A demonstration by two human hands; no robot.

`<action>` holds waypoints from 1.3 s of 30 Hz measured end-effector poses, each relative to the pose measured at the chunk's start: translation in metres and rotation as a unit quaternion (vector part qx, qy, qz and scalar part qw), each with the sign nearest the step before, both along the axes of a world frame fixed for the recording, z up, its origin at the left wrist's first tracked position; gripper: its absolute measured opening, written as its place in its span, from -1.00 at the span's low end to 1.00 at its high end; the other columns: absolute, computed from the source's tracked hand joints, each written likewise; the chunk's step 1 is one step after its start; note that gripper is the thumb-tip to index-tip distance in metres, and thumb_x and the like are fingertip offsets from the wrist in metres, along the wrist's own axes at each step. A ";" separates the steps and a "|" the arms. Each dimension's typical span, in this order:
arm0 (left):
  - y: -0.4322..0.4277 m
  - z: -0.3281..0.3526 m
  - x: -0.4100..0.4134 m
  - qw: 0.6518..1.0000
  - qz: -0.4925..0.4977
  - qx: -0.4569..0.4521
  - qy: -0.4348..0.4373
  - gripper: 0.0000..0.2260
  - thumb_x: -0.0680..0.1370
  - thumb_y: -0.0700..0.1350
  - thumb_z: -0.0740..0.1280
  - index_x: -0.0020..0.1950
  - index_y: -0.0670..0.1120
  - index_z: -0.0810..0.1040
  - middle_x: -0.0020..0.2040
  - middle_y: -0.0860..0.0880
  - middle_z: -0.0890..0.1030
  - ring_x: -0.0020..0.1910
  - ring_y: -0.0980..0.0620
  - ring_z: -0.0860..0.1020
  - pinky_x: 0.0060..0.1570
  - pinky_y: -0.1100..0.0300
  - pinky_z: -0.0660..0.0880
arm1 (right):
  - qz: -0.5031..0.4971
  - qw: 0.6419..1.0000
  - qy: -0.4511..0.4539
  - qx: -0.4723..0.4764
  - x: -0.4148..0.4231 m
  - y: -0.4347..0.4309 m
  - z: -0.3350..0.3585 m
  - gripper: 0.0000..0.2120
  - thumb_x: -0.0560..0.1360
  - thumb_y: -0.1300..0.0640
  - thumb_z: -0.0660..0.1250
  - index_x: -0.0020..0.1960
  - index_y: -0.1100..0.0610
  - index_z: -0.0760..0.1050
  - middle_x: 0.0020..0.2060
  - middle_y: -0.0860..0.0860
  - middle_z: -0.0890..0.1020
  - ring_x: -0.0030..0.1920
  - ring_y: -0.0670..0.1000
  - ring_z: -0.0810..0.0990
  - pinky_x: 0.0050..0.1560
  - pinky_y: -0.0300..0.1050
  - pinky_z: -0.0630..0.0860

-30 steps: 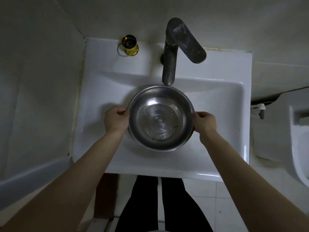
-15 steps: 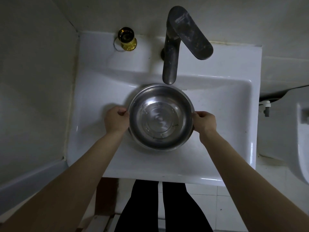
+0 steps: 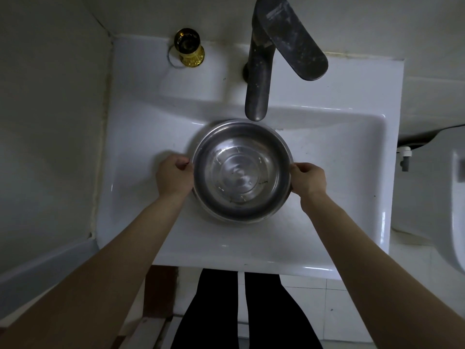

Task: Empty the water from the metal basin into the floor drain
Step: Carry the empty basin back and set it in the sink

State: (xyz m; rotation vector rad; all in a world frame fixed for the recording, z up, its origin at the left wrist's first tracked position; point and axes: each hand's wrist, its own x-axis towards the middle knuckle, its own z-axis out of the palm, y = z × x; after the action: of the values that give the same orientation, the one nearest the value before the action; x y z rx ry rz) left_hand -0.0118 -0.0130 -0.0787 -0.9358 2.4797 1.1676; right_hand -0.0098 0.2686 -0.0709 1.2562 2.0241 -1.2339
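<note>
- Head view: two bare hands hold one metal basin (image 3: 241, 172). The left hand (image 3: 173, 176) grips the left rim with its fingers curled over the edge. The right hand (image 3: 308, 180) grips the right rim the same way.
- The basin sits level inside the bowl of one white sink (image 3: 151, 137). I cannot tell whether it rests on the sink bottom or is held just above it.
- Ringed marks on the basin floor show through what looks like shallow clear water; its depth is hard to judge.
- One dark faucet (image 3: 259, 71) stands on the back ledge, with its spout end above the basin's far rim and its lever angled right.
- One small gold-coloured object (image 3: 188, 47) stands left of the faucet; what it is stays unclear.
- The sink fits into a corner of pale walls. White floor tiles (image 3: 314, 298) and two legs in black (image 3: 216, 311) show below its front edge.
- At the right, a white fixture (image 3: 455, 197) is cut off by the frame, with one small valve (image 3: 404, 161) between it and the sink.
- The room is dim, and the forearms hide part of the floor.
</note>
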 end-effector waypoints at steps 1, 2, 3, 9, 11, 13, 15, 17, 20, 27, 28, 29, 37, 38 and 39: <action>-0.001 -0.001 0.000 1.000 0.003 0.004 -0.001 -0.94 0.48 -0.24 0.43 -0.10 -0.15 0.70 -0.12 -0.10 0.72 -0.06 -0.15 0.69 0.05 -0.02 0.62 | 0.000 1.000 0.000 -0.001 0.000 0.000 0.000 -0.86 0.63 0.14 0.31 0.09 0.07 0.65 -0.11 0.01 0.69 -0.04 0.12 0.69 0.03 0.02 0.68; -0.001 -0.001 0.000 1.000 0.008 0.008 -0.003 -0.93 0.48 -0.24 0.43 -0.07 -0.16 0.71 -0.10 -0.11 0.73 -0.04 -0.15 0.69 0.08 -0.02 0.62 | 0.001 1.000 0.001 -0.001 0.000 0.000 0.000 -0.86 0.63 0.14 0.30 0.08 0.06 0.64 -0.11 0.00 0.69 -0.04 0.12 0.69 0.03 0.02 0.67; -0.001 -0.001 -0.001 1.000 0.015 0.013 -0.006 -0.91 0.48 -0.24 0.43 -0.05 -0.17 0.70 -0.08 -0.12 0.73 -0.02 -0.15 0.69 0.10 -0.03 0.62 | 0.003 1.000 0.002 -0.001 0.000 0.000 -0.001 -0.87 0.64 0.13 0.30 0.06 0.05 0.64 -0.12 0.00 0.69 -0.05 0.11 0.69 0.00 0.00 0.67; -0.001 -0.002 -0.001 1.000 0.023 0.021 -0.005 -0.91 0.48 -0.26 0.43 -0.05 -0.12 0.68 -0.05 -0.13 0.73 0.00 -0.15 0.69 0.13 -0.04 0.61 | 0.010 1.000 0.005 0.003 0.001 0.001 -0.002 -0.89 0.64 0.13 0.30 0.03 0.03 0.61 -0.14 -0.03 0.68 -0.07 0.09 0.69 -0.07 -0.04 0.64; -0.002 -0.002 -0.001 1.000 0.020 0.019 -0.009 -0.89 0.49 -0.26 0.44 -0.01 -0.17 0.69 -0.03 -0.14 0.73 0.01 -0.15 0.69 0.15 -0.04 0.61 | 0.010 1.000 0.004 0.002 0.000 0.000 -0.002 -0.88 0.64 0.12 0.30 0.05 0.04 0.63 -0.13 -0.03 0.68 -0.07 0.09 0.69 -0.03 -0.03 0.65; -0.002 -0.002 -0.002 1.000 0.016 0.016 -0.012 -0.88 0.49 -0.26 0.44 0.00 -0.18 0.70 -0.03 -0.15 0.73 0.02 -0.15 0.69 0.15 -0.03 0.61 | 0.009 1.000 0.001 0.001 0.000 0.000 -0.002 -0.87 0.64 0.13 0.30 0.06 0.04 0.64 -0.13 -0.03 0.68 -0.07 0.09 0.69 -0.11 -0.08 0.63; -0.002 -0.002 -0.002 1.000 0.011 0.012 -0.012 -0.88 0.49 -0.26 0.43 0.00 -0.18 0.70 -0.02 -0.14 0.73 0.02 -0.14 0.69 0.14 -0.01 0.61 | 0.010 1.000 -0.003 0.000 0.001 0.001 -0.002 -0.88 0.64 0.13 0.30 0.05 0.03 0.63 -0.12 -0.02 0.69 -0.07 0.09 0.69 -0.17 -0.12 0.60; -0.002 -0.001 -0.002 1.000 0.011 0.011 -0.011 -0.88 0.49 -0.27 0.43 0.01 -0.19 0.70 -0.02 -0.14 0.73 0.02 -0.14 0.68 0.13 0.02 0.59 | 0.013 1.000 -0.006 -0.002 0.000 0.001 -0.002 -0.87 0.65 0.12 0.30 0.07 0.04 0.63 -0.12 -0.02 0.68 -0.07 0.09 0.69 -0.17 -0.12 0.59; -0.002 0.000 -0.001 1.000 0.009 0.010 -0.008 -0.87 0.49 -0.28 0.43 0.02 -0.21 0.69 -0.02 -0.16 0.73 0.01 -0.14 0.68 0.11 0.02 0.59 | 0.015 1.000 -0.005 0.000 -0.001 0.000 -0.001 -0.85 0.65 0.11 0.30 0.10 0.06 0.65 -0.12 -0.02 0.68 -0.07 0.08 0.68 -0.19 -0.14 0.56; -0.002 0.002 -0.001 1.000 0.006 0.009 -0.014 -0.87 0.49 -0.27 0.43 0.02 -0.20 0.69 -0.03 -0.15 0.73 0.01 -0.14 0.69 0.13 -0.01 0.61 | 0.016 1.000 -0.008 0.002 -0.001 -0.001 0.000 -0.83 0.65 0.12 0.30 0.14 0.09 0.65 -0.08 0.01 0.69 -0.04 0.10 0.68 -0.09 -0.08 0.59; -0.002 0.002 -0.002 1.000 0.006 0.009 -0.014 -0.87 0.49 -0.27 0.43 0.03 -0.20 0.70 -0.02 -0.15 0.73 0.01 -0.14 0.69 0.14 -0.01 0.61 | 0.015 1.000 -0.008 0.003 -0.001 -0.001 0.000 -0.83 0.65 0.12 0.30 0.14 0.09 0.65 -0.08 0.02 0.69 -0.04 0.11 0.69 -0.09 -0.08 0.59; -0.002 0.002 -0.002 1.000 0.006 0.008 -0.016 -0.86 0.50 -0.27 0.43 0.03 -0.21 0.70 -0.01 -0.16 0.73 0.02 -0.14 0.69 0.15 -0.01 0.61 | 0.015 1.000 -0.008 0.003 -0.001 -0.001 0.000 -0.82 0.65 0.12 0.30 0.15 0.09 0.65 -0.07 0.02 0.69 -0.04 0.11 0.69 -0.09 -0.08 0.60; -0.001 0.005 -0.003 1.000 -0.007 0.004 -0.026 -0.83 0.51 -0.25 0.41 0.09 -0.22 0.67 0.07 -0.18 0.72 0.09 -0.17 0.67 0.19 0.04 0.57 | 0.020 1.000 0.009 0.014 0.000 -0.004 0.004 -0.83 0.65 0.11 0.29 0.15 0.09 0.63 0.03 0.05 0.71 -0.06 0.08 0.67 -0.04 -0.04 0.63; 0.000 0.005 -0.004 1.000 -0.011 0.001 -0.026 -0.81 0.52 -0.23 0.42 0.12 -0.23 0.65 0.09 -0.19 0.71 0.10 -0.18 0.66 0.17 0.09 0.53 | 0.017 1.000 0.016 0.012 0.001 -0.005 0.005 -0.79 0.65 0.09 0.30 0.23 0.11 0.61 0.10 0.06 0.70 -0.01 0.08 0.66 0.03 -0.02 0.62; 0.001 0.007 -0.005 1.000 -0.011 0.002 -0.028 -0.77 0.53 -0.20 0.43 0.16 -0.23 0.62 0.12 -0.20 0.69 0.12 -0.18 0.64 0.16 0.13 0.48 | 0.017 1.000 0.022 0.013 0.001 -0.007 0.008 -0.71 0.65 0.06 0.31 0.32 0.12 0.57 0.16 0.05 0.69 0.03 0.07 0.64 0.06 -0.03 0.60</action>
State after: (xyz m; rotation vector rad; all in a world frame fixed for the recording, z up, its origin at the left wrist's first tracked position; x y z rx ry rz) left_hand -0.0172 -0.0121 -0.0715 -0.9261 2.4354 1.1245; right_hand -0.0089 0.2621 -0.0631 1.2121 2.0903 -1.2349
